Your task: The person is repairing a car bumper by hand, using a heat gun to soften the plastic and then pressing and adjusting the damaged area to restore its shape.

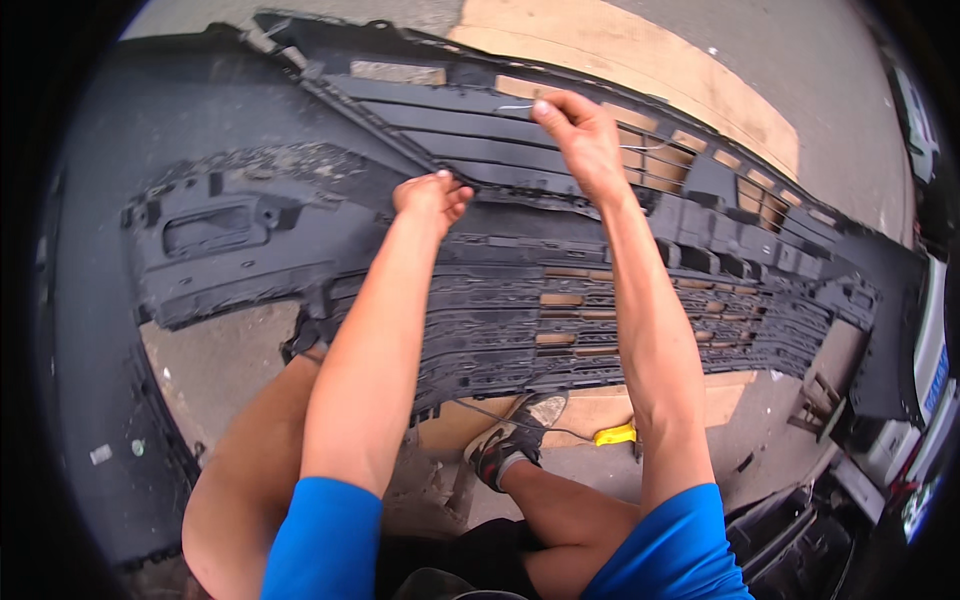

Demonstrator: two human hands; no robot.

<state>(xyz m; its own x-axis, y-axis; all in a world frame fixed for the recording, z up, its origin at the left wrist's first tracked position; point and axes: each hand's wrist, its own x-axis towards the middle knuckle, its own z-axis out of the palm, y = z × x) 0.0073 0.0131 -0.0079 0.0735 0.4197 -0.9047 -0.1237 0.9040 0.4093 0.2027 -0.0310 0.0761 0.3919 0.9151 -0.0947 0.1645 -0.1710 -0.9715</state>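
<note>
A large black plastic bumper (pixel 130 90) with a slatted grille (pixel 480 300) lies face down across my view. My left hand (pixel 432 202) has its fingers curled on the bumper's inner ridge (pixel 370 130), where a diagonal strut meets the upper grille opening. Farther up and to the right, my right hand (pixel 580 140) pinches a thin pale wire (pixel 515 107) between thumb and forefinger, held over the upper grille slats. The wire runs on to the right of the hand, across the openings.
Cardboard (pixel 620 45) lies beyond the bumper, with more (pixel 720 400) beneath it. A yellow-handled corded tool (pixel 614 435) rests below the grille near my legs and shoe (pixel 505 440). Wooden scraps (pixel 815 405), dark parts (pixel 790 540) and pale panels (pixel 885 450) crowd the right side.
</note>
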